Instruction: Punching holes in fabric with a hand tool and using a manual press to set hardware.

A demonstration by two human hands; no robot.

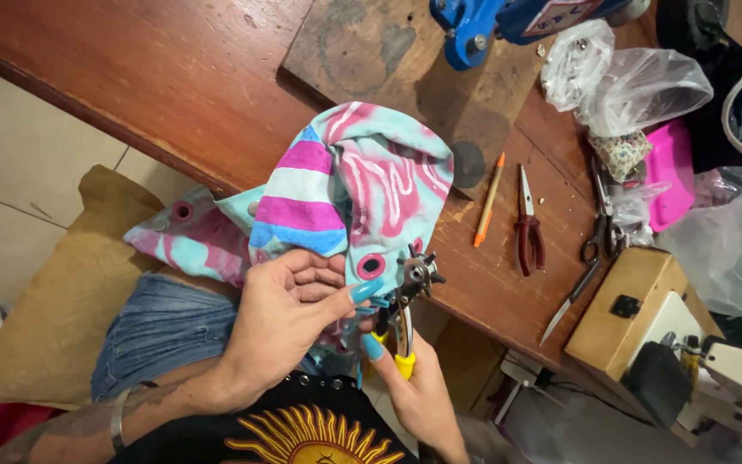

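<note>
Both hands busy: left hand [289,296] pinching the tie-dye fabric [362,185] off the tabletop [173,77] edge, right hand [410,382] squeezing the revolving hole punch [407,296]. Best keep that fabric flat, the squeeze steady.

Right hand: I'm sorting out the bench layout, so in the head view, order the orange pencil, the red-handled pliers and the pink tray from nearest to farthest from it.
From the right hand, holding the punch pliers:
1. Orange pencil, just up and to the right on the wooden table.
2. Red-handled pliers, slightly farther right; a close call with the pencil.
3. Pink tray, far right among the plastic bags.
</note>
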